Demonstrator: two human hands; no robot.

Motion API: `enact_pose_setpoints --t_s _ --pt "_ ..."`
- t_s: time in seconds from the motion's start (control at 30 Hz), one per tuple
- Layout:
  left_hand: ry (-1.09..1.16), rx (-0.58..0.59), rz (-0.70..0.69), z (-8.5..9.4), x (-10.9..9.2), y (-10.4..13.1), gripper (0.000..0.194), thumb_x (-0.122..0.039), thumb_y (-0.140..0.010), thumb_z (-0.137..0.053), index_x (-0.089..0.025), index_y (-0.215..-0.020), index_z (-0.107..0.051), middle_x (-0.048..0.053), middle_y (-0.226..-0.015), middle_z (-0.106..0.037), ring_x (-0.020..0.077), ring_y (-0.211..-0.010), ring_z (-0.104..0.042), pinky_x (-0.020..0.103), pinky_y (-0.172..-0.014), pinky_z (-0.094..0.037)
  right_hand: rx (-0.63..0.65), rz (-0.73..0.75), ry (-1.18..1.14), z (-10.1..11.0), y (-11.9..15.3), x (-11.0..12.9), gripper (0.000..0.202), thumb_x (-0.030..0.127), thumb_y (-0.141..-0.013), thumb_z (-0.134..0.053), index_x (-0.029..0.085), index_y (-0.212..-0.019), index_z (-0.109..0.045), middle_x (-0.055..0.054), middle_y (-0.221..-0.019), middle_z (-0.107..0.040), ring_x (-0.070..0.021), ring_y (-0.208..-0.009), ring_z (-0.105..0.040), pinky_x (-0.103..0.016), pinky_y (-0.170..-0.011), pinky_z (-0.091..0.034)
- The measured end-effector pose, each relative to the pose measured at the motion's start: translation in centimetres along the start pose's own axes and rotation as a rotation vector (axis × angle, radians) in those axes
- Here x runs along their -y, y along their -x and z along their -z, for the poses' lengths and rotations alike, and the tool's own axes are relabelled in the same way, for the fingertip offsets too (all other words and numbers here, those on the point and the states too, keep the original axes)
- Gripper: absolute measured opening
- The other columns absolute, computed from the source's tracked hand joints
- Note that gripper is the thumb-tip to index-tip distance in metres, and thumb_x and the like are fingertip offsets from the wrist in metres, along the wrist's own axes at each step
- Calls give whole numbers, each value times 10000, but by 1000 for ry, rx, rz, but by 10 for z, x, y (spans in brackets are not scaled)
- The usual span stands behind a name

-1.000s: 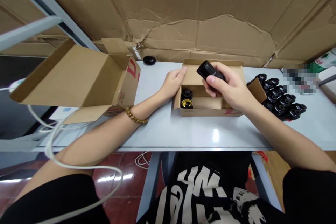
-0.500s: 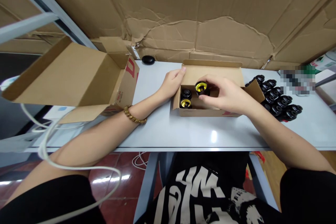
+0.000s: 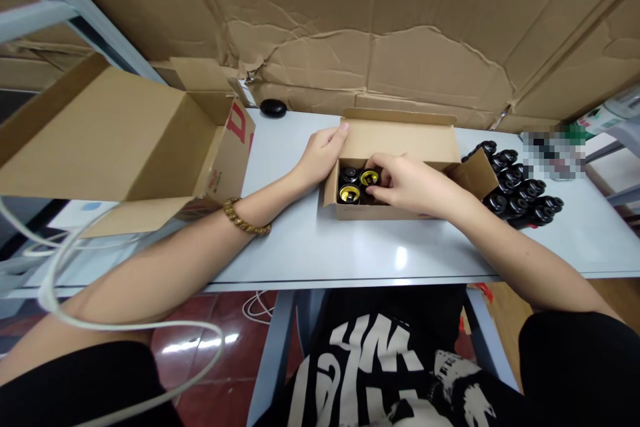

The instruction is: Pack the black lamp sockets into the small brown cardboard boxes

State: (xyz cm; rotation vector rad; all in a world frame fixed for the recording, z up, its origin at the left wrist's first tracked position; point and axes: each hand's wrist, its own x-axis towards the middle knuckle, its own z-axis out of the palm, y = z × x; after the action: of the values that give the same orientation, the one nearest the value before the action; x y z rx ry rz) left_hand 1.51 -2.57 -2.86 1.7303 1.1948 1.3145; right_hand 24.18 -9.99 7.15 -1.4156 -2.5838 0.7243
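My right hand reaches into a small open cardboard box. Thumb and fingers pinch a black can-like piece with a yellow-ringed end, upright inside the box. At the box's left end, a black-topped piece stands behind a second yellow-ringed one. My left hand grips the box's back left corner, thumb on the raised lid. How far its other fingers wrap round is hidden.
Several black pieces stand grouped right of the box, beside its side flap. A larger open carton stands at left. A black oval object lies at the back. A white cable loops across my left arm.
My right hand has lowered the yellow-ringed piece into the box, moving it left, alongside the other two. My left hand keeps its hold on the box corner. The view has shifted slightly.
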Motion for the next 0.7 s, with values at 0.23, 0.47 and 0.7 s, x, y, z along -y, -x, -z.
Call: enact_pose_setpoints --t_s 0.23,0.47,0.7 --pt "-15 27 24 5 -1 2 658 -805 -1137 -521 -256 -780 -464 1 -750 -504 194 -759 -448 346 -683 -372 -27 22 -15 0 4 3 357 208 -1069 -706 182 -1425 -694 -26 -861 -791 -237 -777 -717 -351 -773 -499" --pt "-36 26 30 8 -4 4 755 -950 -1054 -537 -254 -760 -532 9 -737 -515 201 -738 -414 353 -660 -368 -102 130 -118 -4 2 -7 427 159 -1046 -716 219 -1467 -677 -21 -874 -805 -260 -791 -742 -388 -797 -524" --pt "-69 -23 33 8 -3 4 718 -907 -1056 -553 -274 -719 -503 28 -724 -549 231 -763 -440 368 -652 -374 -546 53 -62 84 36 -33 209 276 -1062 -787 253 -1270 -795 -43 -929 -809 -255 -901 -722 -403 -890 -557"
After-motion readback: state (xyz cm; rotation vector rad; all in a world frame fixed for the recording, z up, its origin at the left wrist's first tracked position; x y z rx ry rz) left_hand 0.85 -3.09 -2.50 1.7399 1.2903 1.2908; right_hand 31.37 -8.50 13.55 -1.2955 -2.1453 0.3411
